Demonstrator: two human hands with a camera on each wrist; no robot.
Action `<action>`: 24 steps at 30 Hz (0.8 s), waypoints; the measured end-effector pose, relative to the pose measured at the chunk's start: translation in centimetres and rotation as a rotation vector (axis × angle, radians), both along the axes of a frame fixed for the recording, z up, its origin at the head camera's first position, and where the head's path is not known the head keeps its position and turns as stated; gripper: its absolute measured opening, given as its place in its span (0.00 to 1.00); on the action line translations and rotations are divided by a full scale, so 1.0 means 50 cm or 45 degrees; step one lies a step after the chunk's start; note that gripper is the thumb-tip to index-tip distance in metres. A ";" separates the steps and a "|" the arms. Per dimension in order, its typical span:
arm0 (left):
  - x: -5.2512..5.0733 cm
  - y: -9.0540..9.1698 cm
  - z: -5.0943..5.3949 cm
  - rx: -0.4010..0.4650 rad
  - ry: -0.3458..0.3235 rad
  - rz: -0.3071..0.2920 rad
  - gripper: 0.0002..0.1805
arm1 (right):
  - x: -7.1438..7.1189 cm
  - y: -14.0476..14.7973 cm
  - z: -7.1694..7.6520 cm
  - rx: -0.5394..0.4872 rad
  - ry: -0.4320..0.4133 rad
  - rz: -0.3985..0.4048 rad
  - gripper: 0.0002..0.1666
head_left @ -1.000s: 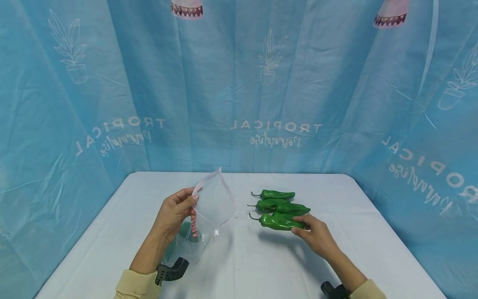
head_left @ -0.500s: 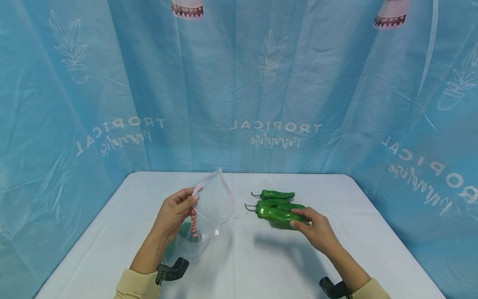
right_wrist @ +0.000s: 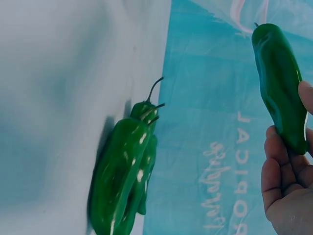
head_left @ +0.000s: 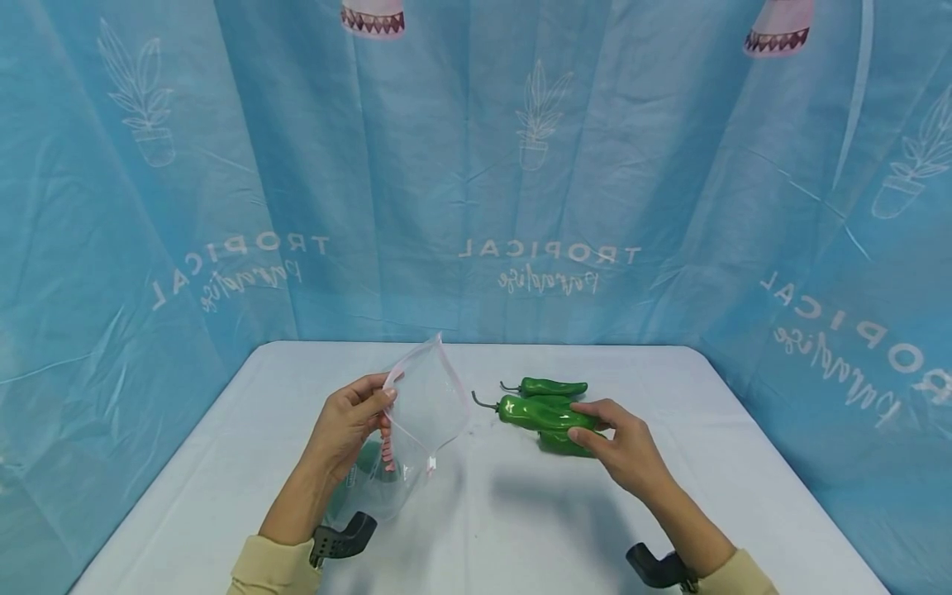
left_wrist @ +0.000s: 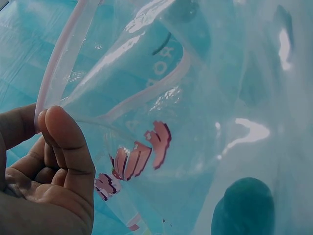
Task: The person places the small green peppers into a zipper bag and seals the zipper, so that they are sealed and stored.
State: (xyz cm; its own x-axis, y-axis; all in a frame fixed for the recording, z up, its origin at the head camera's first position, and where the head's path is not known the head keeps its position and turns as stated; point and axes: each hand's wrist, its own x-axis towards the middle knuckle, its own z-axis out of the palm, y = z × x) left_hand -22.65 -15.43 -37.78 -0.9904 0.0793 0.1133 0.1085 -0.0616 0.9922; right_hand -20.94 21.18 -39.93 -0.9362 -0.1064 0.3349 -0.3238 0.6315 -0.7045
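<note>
Head view: I see right hand (head_left: 623,446) pinching glossy elongated green pepper (head_left: 539,411), stem toward 9 o'clock, long axis roughly 9-to-3; left hand (head_left: 344,423) pinches clear, pink-rimmed plastic bag (head_left: 429,406) at pepper's 9.

watching from my end: shiny blue curtain (head_left: 416,182) behind and down both sides, kinda creased | white potted-plant outlines (head_left: 532,155) on it, TROPICAL Paradise lettering (head_left: 552,248) reads backwards lol | pink prints (head_left: 373,20) up top | white table (head_left: 483,549), rounded far corners | light's soft, shadows (head_left: 546,496) blurry
</note>
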 end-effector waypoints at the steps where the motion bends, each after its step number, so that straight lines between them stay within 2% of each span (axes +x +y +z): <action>1: 0.000 0.000 0.000 -0.001 -0.001 0.001 0.25 | 0.000 -0.004 0.002 0.001 0.007 0.008 0.23; 14: -0.002 0.000 0.001 -0.003 -0.008 0.006 0.25 | -0.019 -0.065 0.022 0.055 0.066 0.074 0.24; 24: 0.000 0.002 0.001 -0.003 -0.018 0.010 0.25 | -0.045 -0.117 0.027 0.114 0.034 0.132 0.22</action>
